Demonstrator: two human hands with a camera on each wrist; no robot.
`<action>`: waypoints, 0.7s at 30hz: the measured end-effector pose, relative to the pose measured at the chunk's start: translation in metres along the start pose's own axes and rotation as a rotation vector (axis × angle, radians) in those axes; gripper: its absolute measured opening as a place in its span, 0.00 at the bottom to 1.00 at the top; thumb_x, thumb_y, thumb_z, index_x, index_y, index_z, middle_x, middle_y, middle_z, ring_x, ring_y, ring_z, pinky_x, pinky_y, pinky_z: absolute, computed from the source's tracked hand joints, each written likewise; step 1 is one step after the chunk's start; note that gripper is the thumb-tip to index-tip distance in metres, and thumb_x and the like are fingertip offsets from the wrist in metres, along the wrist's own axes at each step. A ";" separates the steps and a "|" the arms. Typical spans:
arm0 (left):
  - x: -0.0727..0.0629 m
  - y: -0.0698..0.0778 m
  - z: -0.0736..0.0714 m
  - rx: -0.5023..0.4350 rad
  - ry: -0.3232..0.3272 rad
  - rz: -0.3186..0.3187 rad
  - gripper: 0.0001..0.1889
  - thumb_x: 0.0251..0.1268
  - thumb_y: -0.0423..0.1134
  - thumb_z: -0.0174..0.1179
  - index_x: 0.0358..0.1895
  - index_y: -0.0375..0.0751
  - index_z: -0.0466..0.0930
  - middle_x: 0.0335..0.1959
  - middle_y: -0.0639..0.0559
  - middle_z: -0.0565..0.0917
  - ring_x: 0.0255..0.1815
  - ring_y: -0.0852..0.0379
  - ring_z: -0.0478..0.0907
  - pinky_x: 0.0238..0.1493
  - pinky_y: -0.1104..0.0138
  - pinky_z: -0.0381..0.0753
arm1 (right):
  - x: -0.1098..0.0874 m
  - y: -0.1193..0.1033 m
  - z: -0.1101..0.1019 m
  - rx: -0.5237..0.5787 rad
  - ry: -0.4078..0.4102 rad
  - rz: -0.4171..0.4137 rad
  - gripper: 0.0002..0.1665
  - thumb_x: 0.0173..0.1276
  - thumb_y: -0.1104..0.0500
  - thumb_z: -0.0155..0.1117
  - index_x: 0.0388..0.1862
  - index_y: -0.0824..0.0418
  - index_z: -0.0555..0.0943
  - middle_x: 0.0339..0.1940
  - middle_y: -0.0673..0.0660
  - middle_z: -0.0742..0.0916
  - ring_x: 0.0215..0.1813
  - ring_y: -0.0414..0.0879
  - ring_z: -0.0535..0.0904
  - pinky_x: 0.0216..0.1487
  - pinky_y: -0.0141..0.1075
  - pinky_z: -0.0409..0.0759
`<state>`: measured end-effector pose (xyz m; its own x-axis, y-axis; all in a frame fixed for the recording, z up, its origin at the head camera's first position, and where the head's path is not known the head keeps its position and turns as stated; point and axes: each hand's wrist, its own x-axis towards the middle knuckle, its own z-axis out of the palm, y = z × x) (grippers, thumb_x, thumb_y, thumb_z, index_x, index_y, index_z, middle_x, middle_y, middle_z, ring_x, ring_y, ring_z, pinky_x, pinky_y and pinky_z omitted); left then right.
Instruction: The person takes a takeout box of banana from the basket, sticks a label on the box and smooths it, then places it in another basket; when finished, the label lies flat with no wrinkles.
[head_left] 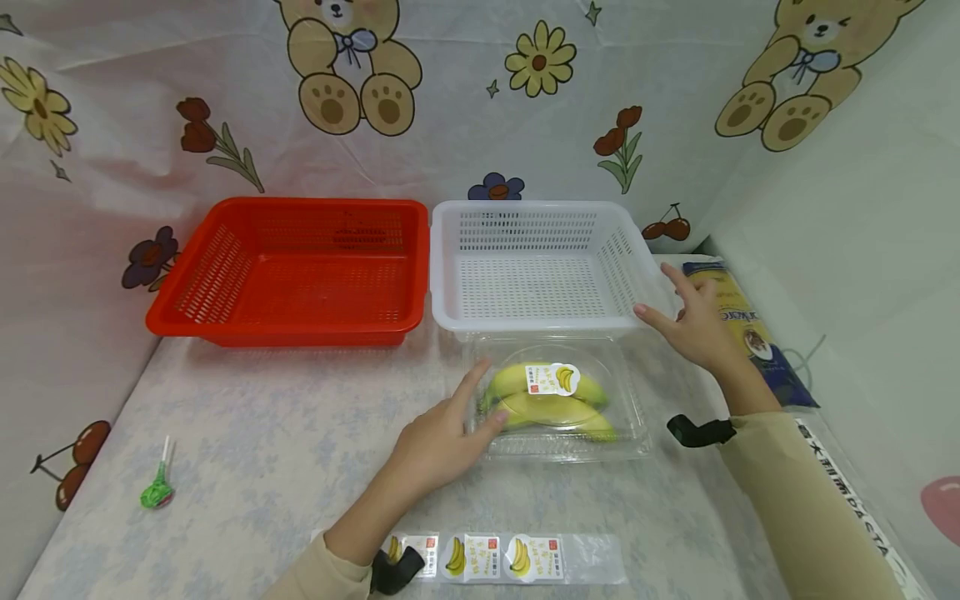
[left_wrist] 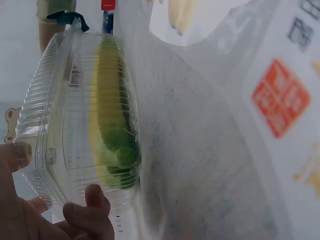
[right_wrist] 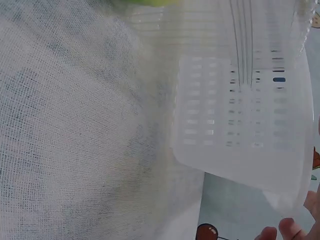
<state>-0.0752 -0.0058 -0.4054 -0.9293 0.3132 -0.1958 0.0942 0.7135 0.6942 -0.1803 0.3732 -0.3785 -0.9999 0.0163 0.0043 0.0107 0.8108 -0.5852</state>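
A clear plastic clamshell box [head_left: 558, 450] with yellow-green bananas [head_left: 551, 410] inside lies closed just in front of the white basket [head_left: 532, 321]. On its lid is a white label [head_left: 552, 379] with a banana picture. My left hand [head_left: 442, 437] holds the box by its left end, the thumb over the lid. In the left wrist view, fingertips [left_wrist: 90, 212] curl at the corner below the rim. My right hand [head_left: 697, 325], fingers spread, reaches beside the basket's right front corner, the thumb close to the rim. Only its fingertips [right_wrist: 290, 230] show in the right wrist view.
A red basket [head_left: 300, 337] stands left of the white one. On the cloth-covered table [head_left: 277, 467] lie a green-wrapped lollipop [head_left: 157, 487] and a strip of banana labels [head_left: 540, 558]. A blue-and-yellow packet [head_left: 750, 325] rests against the right wall.
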 end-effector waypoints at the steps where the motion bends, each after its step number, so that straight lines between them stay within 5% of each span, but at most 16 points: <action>1: 0.000 -0.002 0.001 -0.054 -0.021 0.002 0.38 0.66 0.72 0.49 0.74 0.88 0.38 0.37 0.45 0.85 0.32 0.50 0.81 0.24 0.57 0.73 | 0.002 0.001 0.001 0.002 -0.020 0.003 0.55 0.69 0.35 0.60 0.83 0.49 0.43 0.67 0.74 0.56 0.47 0.60 0.63 0.38 0.44 0.69; 5: -0.001 -0.010 0.002 -0.236 -0.082 0.019 0.39 0.68 0.65 0.54 0.73 0.90 0.37 0.20 0.49 0.73 0.20 0.53 0.70 0.20 0.59 0.68 | 0.007 0.006 0.003 0.032 -0.101 0.021 0.56 0.69 0.34 0.58 0.83 0.45 0.37 0.72 0.74 0.53 0.61 0.67 0.61 0.51 0.60 0.73; 9: -0.007 -0.016 0.001 -0.320 -0.069 0.050 0.38 0.69 0.61 0.56 0.74 0.87 0.42 0.18 0.51 0.65 0.21 0.55 0.66 0.23 0.60 0.68 | 0.010 0.011 0.005 0.050 -0.149 0.030 0.56 0.70 0.33 0.56 0.82 0.44 0.34 0.74 0.73 0.53 0.65 0.68 0.59 0.61 0.70 0.65; 21: -0.047 -0.023 -0.014 -0.318 -0.033 0.046 0.35 0.72 0.59 0.54 0.74 0.88 0.45 0.22 0.53 0.68 0.18 0.64 0.60 0.19 0.70 0.67 | 0.012 0.016 0.007 0.107 -0.179 0.006 0.55 0.72 0.35 0.55 0.81 0.42 0.30 0.75 0.73 0.54 0.67 0.67 0.57 0.66 0.72 0.58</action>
<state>-0.0385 -0.0456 -0.4028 -0.9142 0.3642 -0.1776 0.0150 0.4685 0.8833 -0.1921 0.3824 -0.3937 -0.9862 -0.0914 -0.1378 0.0243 0.7443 -0.6674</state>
